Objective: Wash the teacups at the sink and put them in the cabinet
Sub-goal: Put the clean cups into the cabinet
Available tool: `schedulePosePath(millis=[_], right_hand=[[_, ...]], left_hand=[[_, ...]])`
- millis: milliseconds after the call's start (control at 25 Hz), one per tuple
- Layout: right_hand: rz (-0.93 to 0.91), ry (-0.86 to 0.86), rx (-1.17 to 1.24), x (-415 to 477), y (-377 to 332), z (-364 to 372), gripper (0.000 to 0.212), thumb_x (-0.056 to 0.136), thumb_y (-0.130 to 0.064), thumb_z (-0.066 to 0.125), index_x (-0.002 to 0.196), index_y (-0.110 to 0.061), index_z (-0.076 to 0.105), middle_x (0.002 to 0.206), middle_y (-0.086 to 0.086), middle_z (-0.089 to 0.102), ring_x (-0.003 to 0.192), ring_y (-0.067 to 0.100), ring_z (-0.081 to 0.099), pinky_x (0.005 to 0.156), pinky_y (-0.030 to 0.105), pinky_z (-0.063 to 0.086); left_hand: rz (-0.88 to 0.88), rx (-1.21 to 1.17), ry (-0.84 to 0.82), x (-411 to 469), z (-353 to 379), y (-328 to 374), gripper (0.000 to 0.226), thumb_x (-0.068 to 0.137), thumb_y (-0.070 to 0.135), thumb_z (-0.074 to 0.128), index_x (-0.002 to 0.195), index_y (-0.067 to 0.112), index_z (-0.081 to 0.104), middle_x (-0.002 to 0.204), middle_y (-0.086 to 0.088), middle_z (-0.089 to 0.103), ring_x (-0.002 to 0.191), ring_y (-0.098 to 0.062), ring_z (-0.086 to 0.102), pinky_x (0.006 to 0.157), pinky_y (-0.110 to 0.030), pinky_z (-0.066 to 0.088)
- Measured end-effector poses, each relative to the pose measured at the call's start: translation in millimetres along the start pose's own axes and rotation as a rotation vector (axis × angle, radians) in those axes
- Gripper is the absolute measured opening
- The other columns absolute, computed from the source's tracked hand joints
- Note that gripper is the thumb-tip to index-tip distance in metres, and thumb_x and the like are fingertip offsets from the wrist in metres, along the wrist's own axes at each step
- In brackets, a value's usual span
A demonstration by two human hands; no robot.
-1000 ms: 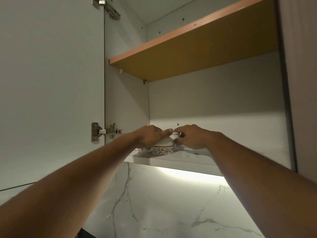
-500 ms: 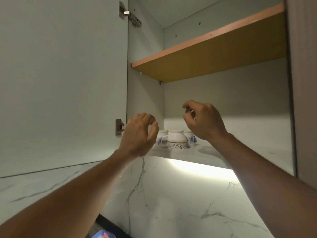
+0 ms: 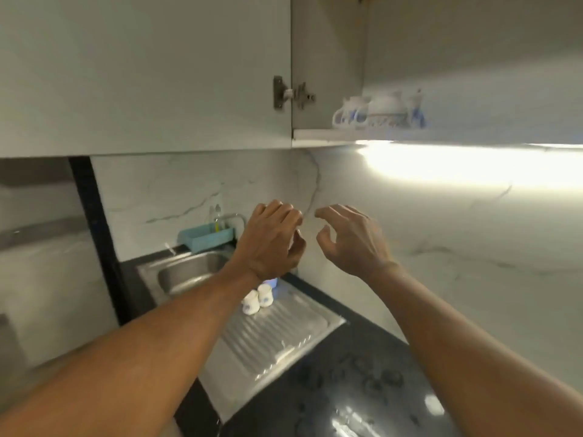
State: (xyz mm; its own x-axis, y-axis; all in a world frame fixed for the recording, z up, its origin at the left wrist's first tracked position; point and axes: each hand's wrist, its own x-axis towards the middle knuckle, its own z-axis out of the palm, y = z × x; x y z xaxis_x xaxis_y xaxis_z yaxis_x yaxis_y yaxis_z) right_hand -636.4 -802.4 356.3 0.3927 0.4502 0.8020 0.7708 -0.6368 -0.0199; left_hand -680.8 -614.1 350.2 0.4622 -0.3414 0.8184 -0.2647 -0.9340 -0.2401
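Observation:
Several white teacups with blue patterns (image 3: 378,110) stand upside down at the front of the cabinet's bottom shelf (image 3: 321,134), upper right. Two more white teacups (image 3: 257,299) sit upside down on the steel draining board (image 3: 277,335), just right of the sink bowl (image 3: 189,269). Something blue shows behind them, partly hidden by my left wrist. My left hand (image 3: 271,241) and my right hand (image 3: 350,238) hang side by side in mid-air in front of the marble wall, well below the shelf and above the sink. Both have loosely curled fingers and hold nothing.
The cabinet door (image 3: 142,74) stands open to the left, hinge (image 3: 293,94) showing. A light strip (image 3: 473,162) glows under the cabinet. A blue caddy with a bottle (image 3: 205,236) sits behind the sink by the tap. Dark wet countertop (image 3: 347,389) lies at the lower right.
Both hands have let go of the teacup on the shelf and dropped away from the cabinet. The view has tilted down, bringing the sink and draining board into sight.

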Motion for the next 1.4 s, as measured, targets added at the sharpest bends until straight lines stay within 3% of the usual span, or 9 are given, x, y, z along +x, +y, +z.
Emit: schedulePosePath(millis=[240, 440, 600, 760, 960, 1080, 1160, 1280, 1400], right_hand=[[0.178, -0.324, 0.099, -73, -12, 110, 0.037, 0.087, -0.020, 0.057, 0.124, -0.019, 0.065, 0.124, 0.002, 0.067, 0.111, 0.028, 0.061, 0.085, 0.039, 0.053], [0.257, -0.613, 0.199, -103, -10, 203, 0.045, 0.089, -0.019, 0.056, 0.133, -0.015, 0.060, 0.138, 0.006, 0.058, 0.125, 0.029, 0.052, 0.098, 0.040, 0.049], [0.338, -0.747, 0.265, -109, 2, 274, 0.046, 0.089, -0.019, 0.058, 0.134, -0.017, 0.059, 0.139, 0.004, 0.053, 0.127, 0.029, 0.049, 0.098, 0.038, 0.045], [0.441, -0.805, 0.320, -107, 22, 335, 0.046, 0.089, -0.019, 0.062, 0.135, -0.018, 0.058, 0.145, 0.005, 0.045, 0.132, 0.029, 0.045, 0.107, 0.042, 0.044], [0.577, -0.824, 0.411, -93, 44, 402, 0.049, 0.089, -0.015, 0.064, 0.137, -0.013, 0.055, 0.142, 0.008, 0.049, 0.129, 0.028, 0.049, 0.102, 0.032, 0.041], [0.708, -0.750, 0.497, -76, 55, 436, 0.046, 0.089, -0.011, 0.064, 0.134, -0.012, 0.057, 0.136, 0.009, 0.059, 0.117, 0.023, 0.056, 0.087, 0.026, 0.041], [0.745, -0.744, 0.536, -66, 60, 458, 0.045, 0.090, -0.010, 0.066, 0.134, -0.011, 0.055, 0.133, 0.008, 0.061, 0.113, 0.022, 0.058, 0.083, 0.024, 0.038], [0.783, -0.748, 0.523, -55, 70, 492, 0.054, 0.090, -0.015, 0.073, 0.137, -0.011, 0.048, 0.136, 0.007, 0.059, 0.123, 0.026, 0.057, 0.085, 0.025, 0.040], [0.829, -0.750, 0.580, -48, 76, 520, 0.064, 0.086, -0.011, 0.077, 0.140, -0.011, 0.045, 0.138, 0.008, 0.057, 0.127, 0.026, 0.054, 0.087, 0.024, 0.038]], left_hand=[[-0.163, -0.019, -0.280, -126, 51, -27, 0.011, 0.077, 0.023, 0.057, 0.081, 0.013, 0.058, 0.080, -0.008, 0.060, 0.077, -0.031, 0.055, 0.067, -0.042, 0.043], [-0.284, -0.045, -0.513, -185, 108, -42, 0.019, 0.081, 0.026, 0.060, 0.095, 0.013, 0.063, 0.093, -0.006, 0.064, 0.087, -0.025, 0.057, 0.076, -0.041, 0.045], [-0.349, -0.090, -0.603, -208, 159, -62, 0.021, 0.083, 0.025, 0.061, 0.099, 0.012, 0.063, 0.096, -0.006, 0.064, 0.091, -0.026, 0.057, 0.078, -0.043, 0.045], [-0.449, -0.114, -0.668, -226, 214, -85, 0.022, 0.084, 0.025, 0.057, 0.101, 0.012, 0.063, 0.099, -0.006, 0.064, 0.095, -0.028, 0.056, 0.083, -0.046, 0.046], [-0.721, -0.161, -0.719, -239, 278, -118, 0.035, 0.084, 0.027, 0.060, 0.112, 0.006, 0.059, 0.114, -0.013, 0.061, 0.108, -0.037, 0.055, 0.089, -0.047, 0.044], [-1.037, -0.229, -0.733, -238, 313, -144, 0.060, 0.083, 0.031, 0.072, 0.134, 0.010, 0.047, 0.139, -0.013, 0.047, 0.129, -0.037, 0.045, 0.101, -0.045, 0.041], [-1.155, -0.298, -0.745, -239, 334, -164, 0.082, 0.080, 0.034, 0.077, 0.149, 0.014, 0.035, 0.153, -0.009, 0.036, 0.141, -0.033, 0.035, 0.109, -0.043, 0.035], [-1.129, -0.370, -0.781, -245, 365, -186, 0.096, 0.076, 0.036, 0.083, 0.154, 0.018, 0.030, 0.158, -0.005, 0.030, 0.145, -0.028, 0.030, 0.114, -0.042, 0.032], [-1.115, -0.460, -0.774, -256, 386, -194, 0.084, 0.067, 0.041, 0.087, 0.140, 0.022, 0.049, 0.145, -0.002, 0.041, 0.138, -0.025, 0.038, 0.113, -0.042, 0.036]])
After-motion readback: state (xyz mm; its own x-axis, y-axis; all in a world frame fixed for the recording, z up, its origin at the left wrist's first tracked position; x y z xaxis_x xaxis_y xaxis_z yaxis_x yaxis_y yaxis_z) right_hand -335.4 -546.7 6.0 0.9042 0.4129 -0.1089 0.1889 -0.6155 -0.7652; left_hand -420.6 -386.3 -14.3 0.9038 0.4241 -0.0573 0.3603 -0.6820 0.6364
